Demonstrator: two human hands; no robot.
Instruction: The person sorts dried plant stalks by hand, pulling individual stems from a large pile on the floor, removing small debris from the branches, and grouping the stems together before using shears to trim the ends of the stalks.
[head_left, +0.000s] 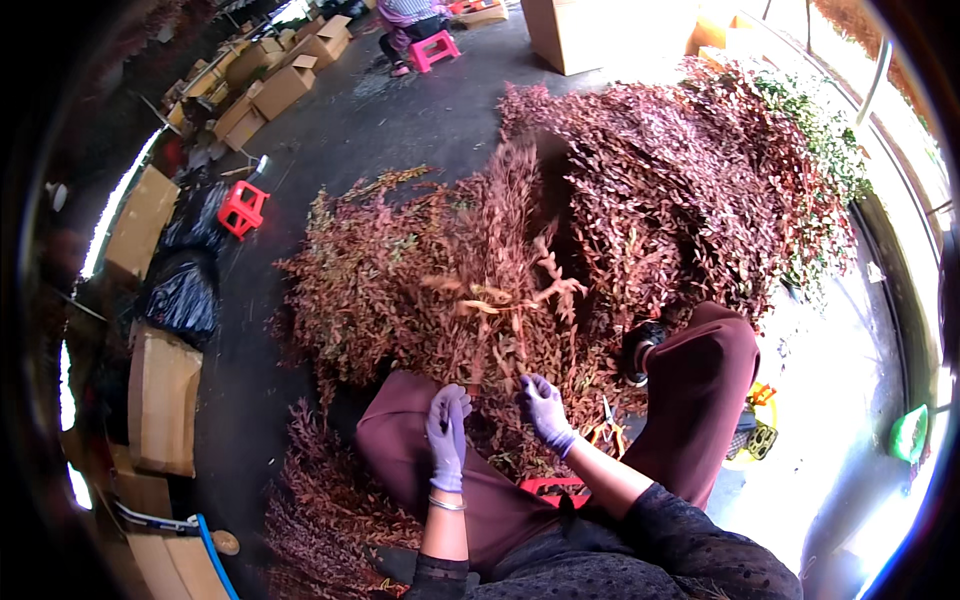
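Observation:
Reddish-brown leafy branches (390, 277) lie heaped before me and between my knees. My left hand (448, 431), in a pale purple glove, is raised over my thigh at the edge of the heap, fingers bent; its grip is unclear. My right hand (545, 409), gloved alike, has its fingertips closed at the lower end of a thin leafy stem (519, 330), which is partly blurred. Orange-handled pruning shears (607, 431) lie with the blades up, just right of my right hand. Part of a red plastic stool (555, 487) shows between my legs.
A larger heap of dark red branches (675, 172) lies ahead to the right. A red stool (243, 209), a black plastic bag (182, 296) and cardboard boxes (283, 88) line the left. Beyond, a person (412, 22) sits near a pink stool (434, 50). A yellow container (763, 420) stands by my right knee.

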